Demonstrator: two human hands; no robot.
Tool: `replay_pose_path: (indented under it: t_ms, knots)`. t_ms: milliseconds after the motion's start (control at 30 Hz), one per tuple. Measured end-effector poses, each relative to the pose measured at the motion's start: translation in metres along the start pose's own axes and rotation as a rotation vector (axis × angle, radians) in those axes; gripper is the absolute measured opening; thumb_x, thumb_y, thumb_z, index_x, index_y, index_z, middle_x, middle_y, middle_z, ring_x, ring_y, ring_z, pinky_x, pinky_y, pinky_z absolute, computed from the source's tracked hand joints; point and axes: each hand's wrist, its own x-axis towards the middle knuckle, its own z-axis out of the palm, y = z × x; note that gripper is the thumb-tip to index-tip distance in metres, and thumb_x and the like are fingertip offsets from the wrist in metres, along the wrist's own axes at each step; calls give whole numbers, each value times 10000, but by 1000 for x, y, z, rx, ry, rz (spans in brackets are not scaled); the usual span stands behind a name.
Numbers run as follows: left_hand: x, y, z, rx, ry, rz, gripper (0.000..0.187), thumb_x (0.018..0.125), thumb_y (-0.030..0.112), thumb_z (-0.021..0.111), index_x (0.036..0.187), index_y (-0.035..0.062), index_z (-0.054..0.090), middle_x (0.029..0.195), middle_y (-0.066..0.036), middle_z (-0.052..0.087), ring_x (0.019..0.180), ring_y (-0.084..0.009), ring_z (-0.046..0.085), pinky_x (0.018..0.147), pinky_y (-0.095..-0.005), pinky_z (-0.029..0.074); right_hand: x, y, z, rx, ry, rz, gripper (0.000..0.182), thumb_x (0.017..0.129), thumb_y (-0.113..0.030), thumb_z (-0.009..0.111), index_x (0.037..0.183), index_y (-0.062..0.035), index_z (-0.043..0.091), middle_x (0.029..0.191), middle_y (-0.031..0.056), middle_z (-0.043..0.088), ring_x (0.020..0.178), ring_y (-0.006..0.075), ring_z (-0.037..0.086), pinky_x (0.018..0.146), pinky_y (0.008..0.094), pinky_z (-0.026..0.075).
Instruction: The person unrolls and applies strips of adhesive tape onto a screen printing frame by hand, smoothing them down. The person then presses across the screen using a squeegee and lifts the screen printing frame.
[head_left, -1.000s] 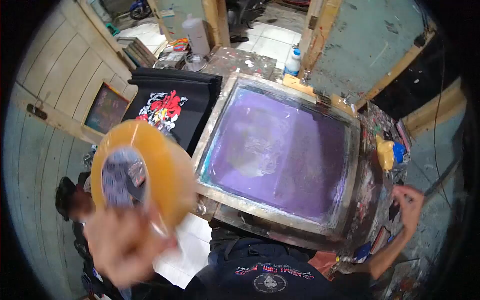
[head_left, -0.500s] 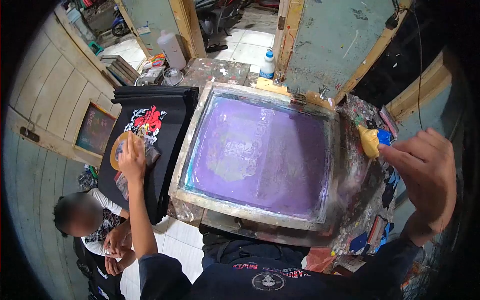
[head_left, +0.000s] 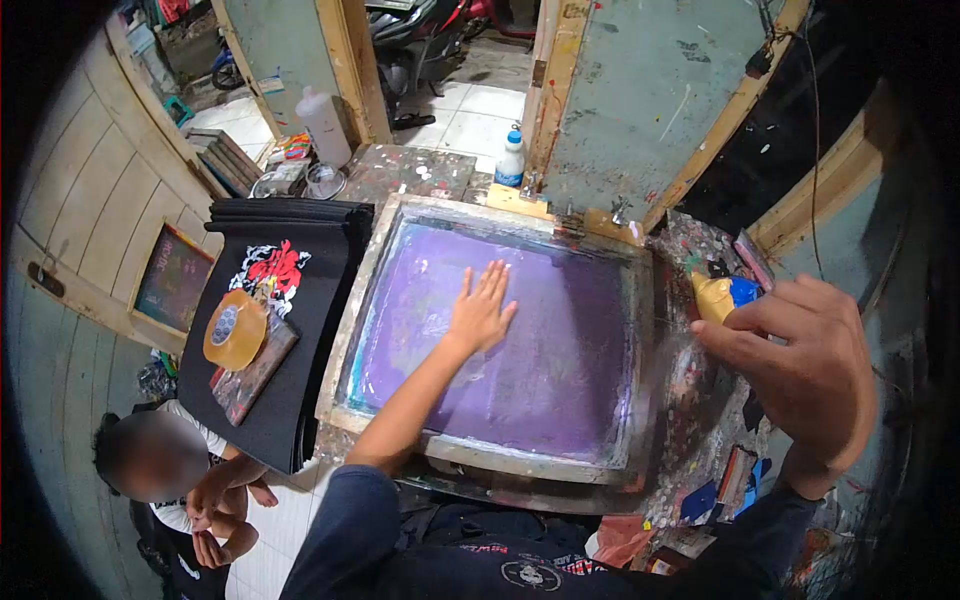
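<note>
The tape (head_left: 246, 345) is out of our left hand (head_left: 480, 318) and sits left of the screen (head_left: 580, 345), on the black cloth (head_left: 305, 365) by the print (head_left: 275, 268). That leaves our left hand free to lie on the screen's purple mesh, palm down, fingers fairly wide. Our right hand (head_left: 818, 350) hangs right of the screen, fingers bent and narrow (whether they pinch anything, we cannot tell), near the yellow bundle (head_left: 712, 298).
</note>
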Motion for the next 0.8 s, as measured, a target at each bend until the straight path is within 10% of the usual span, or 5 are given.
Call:
replay_pose_path:
  t_ms: [433, 533, 600, 667, 800]
  knots:
    - [-26, -11, -26, 53, 19, 134, 660, 1065, 474, 406, 1580, 62, 394, 1652, -155, 366, 1564, -339, 263, 1269, -596, 74, 43, -2, 7, -1, -104, -301, 249, 738, -81, 746, 982, -131, 761, 737, 3, 639, 700, 174, 623, 598, 347, 497]
    - [-31, 21, -98, -314, -16, 122, 763, 1023, 560, 465, 1579, 43, 386, 1642, -155, 385, 1547, -362, 294, 1267, -570, 131, 63, -10, 17, 48, -115, -375, 186, 754, -83, 736, 939, -101, 730, 740, 19, 641, 704, 190, 633, 610, 343, 519]
    - [-54, 75, -149, -1274, 175, 196, 876, 947, 620, 577, 1561, 21, 400, 1581, -199, 450, 1514, -332, 358, 1252, -522, 222, 81, -19, 21, 100, -212, -432, 136, 761, -82, 733, 895, -78, 710, 749, 34, 650, 723, 205, 653, 625, 341, 538]
    - [-71, 118, -156, -1868, 318, 281, 796, 930, 461, 700, 1526, 9, 428, 1508, -212, 512, 1469, -315, 421, 1224, -497, 295, 100, -27, 35, 170, -267, -484, 104, 778, -80, 723, 876, -61, 695, 760, 53, 658, 760, 218, 675, 648, 346, 553]
    - [-83, 149, -218, -1713, -102, -99, 634, 927, 8, 716, 1493, 17, 429, 1408, -197, 602, 1346, -323, 568, 1138, -450, 438, 118, -30, 56, 196, -122, -549, 103, 802, -82, 708, 884, -23, 689, 796, 116, 683, 830, 281, 710, 722, 381, 576]
